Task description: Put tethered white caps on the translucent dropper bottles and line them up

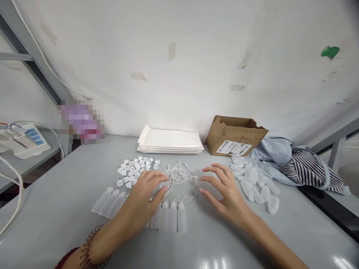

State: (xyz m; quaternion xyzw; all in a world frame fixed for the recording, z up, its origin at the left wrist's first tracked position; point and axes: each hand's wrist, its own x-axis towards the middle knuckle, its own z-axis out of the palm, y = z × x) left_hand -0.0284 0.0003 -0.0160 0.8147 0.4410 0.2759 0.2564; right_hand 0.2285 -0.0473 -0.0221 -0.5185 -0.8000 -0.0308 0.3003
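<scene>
My left hand [147, 192] hovers over the table with fingers curved and thumb apart, holding nothing visible. It partly hides a row of clear plastic squeeze bottles [172, 218] with narrow tips, whose left end [105, 201] shows beyond my wrist. Opposite it, my right hand [223, 190] has its fingers spread and nothing in them. Between the two lies a tangled heap of white cords [177, 173], some loose ends reaching down to the bottle tips. Just beyond my left hand is a pile of small white caps [136, 168]. Loose clear bottles without caps [255, 181] lie right of my right hand.
A stack of white padded envelopes [171, 140] lies against the wall beside an open cardboard box [235, 136]. Denim and striped cloth [297, 164] rests at the right over a black strip [328, 209]. A white device [30, 140] with cables stands at far left.
</scene>
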